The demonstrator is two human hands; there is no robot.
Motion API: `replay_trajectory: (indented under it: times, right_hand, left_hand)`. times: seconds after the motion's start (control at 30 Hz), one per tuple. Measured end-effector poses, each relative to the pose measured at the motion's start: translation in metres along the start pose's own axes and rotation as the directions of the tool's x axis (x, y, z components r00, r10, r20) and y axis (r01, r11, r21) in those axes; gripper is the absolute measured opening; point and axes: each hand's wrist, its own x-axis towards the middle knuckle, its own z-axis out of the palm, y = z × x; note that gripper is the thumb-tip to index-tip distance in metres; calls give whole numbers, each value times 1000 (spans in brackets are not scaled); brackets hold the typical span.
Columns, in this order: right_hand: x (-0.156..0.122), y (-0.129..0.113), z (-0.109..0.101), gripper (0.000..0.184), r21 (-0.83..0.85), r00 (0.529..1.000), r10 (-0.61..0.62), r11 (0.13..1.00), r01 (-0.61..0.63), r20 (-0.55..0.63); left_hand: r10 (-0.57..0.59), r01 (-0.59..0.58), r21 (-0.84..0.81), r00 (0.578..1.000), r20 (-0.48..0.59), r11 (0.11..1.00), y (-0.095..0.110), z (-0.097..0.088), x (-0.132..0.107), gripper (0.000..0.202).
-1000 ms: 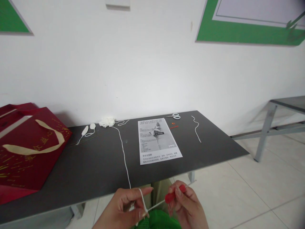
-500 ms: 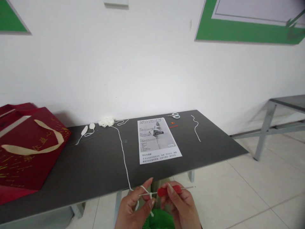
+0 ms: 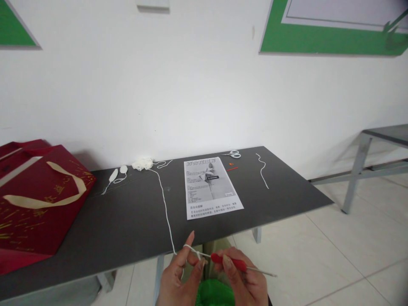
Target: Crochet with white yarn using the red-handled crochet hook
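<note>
My right hand [image 3: 244, 278] is closed around the red handle of a crochet hook [image 3: 228, 262], whose bare metal end sticks out to the right. The hook's left tip meets the white yarn [image 3: 167, 223] at my left hand [image 3: 183, 272]. There the yarn passes over the raised left index finger, while thumb and other fingers pinch a small yarn loop. From that hand the strand runs up across the dark table [image 3: 134, 225] to a loose white yarn bundle [image 3: 143, 163]. Both hands are in front of the table's near edge.
A printed sheet [image 3: 204, 208] lies mid-table. Behind it are scissors [image 3: 235, 154] and small orange pieces [image 3: 232, 168]. A cut yarn piece [image 3: 263, 172] lies right, two white crocheted pieces [image 3: 113, 175] left. A red gift bag [image 3: 41, 204] stands at the left end.
The crochet hook's right end has dipped and shifted right with my right hand. My left index finger has moved slightly left and up, with the yarn stretched between finger and hook.
</note>
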Motion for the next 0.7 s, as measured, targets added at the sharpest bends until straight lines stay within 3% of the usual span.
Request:
replay_trajectory:
  times: [0.07,0.1,0.2,0.27,0.3,0.37,0.4,0.53,0.63,0.7]
  right_hand:
    - [-2,6,-1,14,-123,981,-187,974,192,55]
    - [-3,11,-1,17,-176,945,-307,930,323,111]
    - [-6,29,0,49,-237,745,-592,710,663,308]
    - [-7,40,1,45,-251,675,-696,627,738,244]
    - [-6,43,1,40,-237,676,-708,634,736,204]
    - [-3,45,2,30,-129,731,-669,720,682,134]
    - [-2,44,2,27,-55,776,-619,776,628,121]
    - [2,31,1,18,222,941,-315,933,283,122]
    - [3,23,-1,19,355,982,-117,933,57,149]
    - [4,21,-4,20,382,984,-87,924,23,153]
  left_hand:
    - [23,-23,-4,999,-41,1000,-1,3,-2,51]
    - [15,-17,-43,999,-45,999,-1,4,-2,56]
    - [-92,103,-273,994,53,957,1,4,-2,64]
    - [-169,232,-400,968,187,887,8,-1,0,61]
    - [-189,286,-433,949,254,855,13,-4,1,56]
    - [-192,331,-511,932,306,793,25,-11,2,49]
    - [-213,389,-511,905,369,767,31,-15,3,47]
    - [-300,546,-466,811,502,697,50,-23,8,45]
    - [-322,605,-466,769,552,645,56,-24,10,45]
    - [-329,634,-463,745,580,619,58,-25,9,44]
